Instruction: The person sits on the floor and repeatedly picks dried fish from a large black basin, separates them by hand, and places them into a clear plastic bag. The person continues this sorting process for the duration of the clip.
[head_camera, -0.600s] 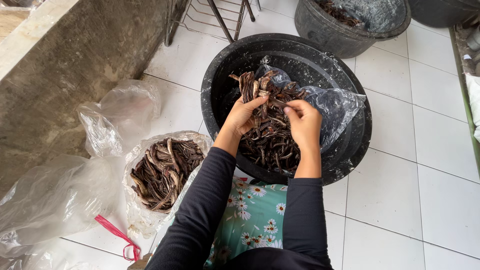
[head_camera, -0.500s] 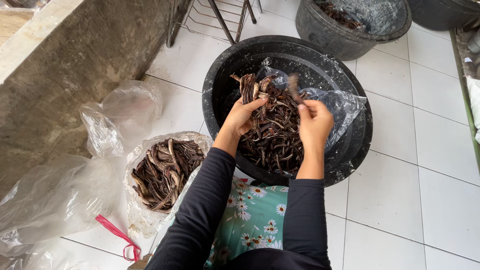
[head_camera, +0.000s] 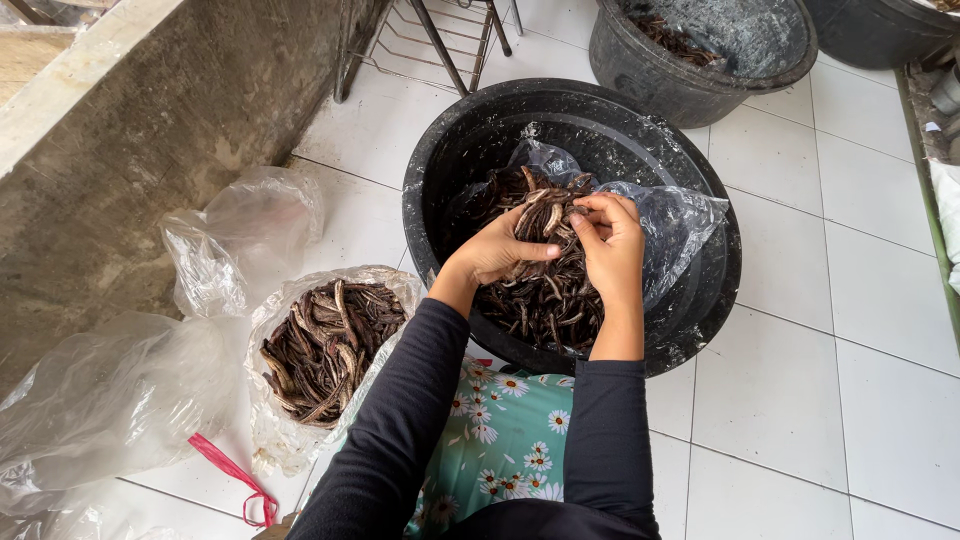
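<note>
Looking down from the head camera, the left hand (head_camera: 497, 250) and right hand (head_camera: 607, 240) close together on a bunch of dark dried pods (head_camera: 545, 215) over the plastic-lined black round tub (head_camera: 700, 330) (pile beneath); loose pods could slip onto the white tiles (head_camera: 860, 400).

Dark brown dried pods (head_camera: 545, 290) lie in a heap on a clear plastic bag (head_camera: 680, 225) inside a big black tub (head_camera: 460, 160), in the middle of the frame, some lifted above the heap
</note>
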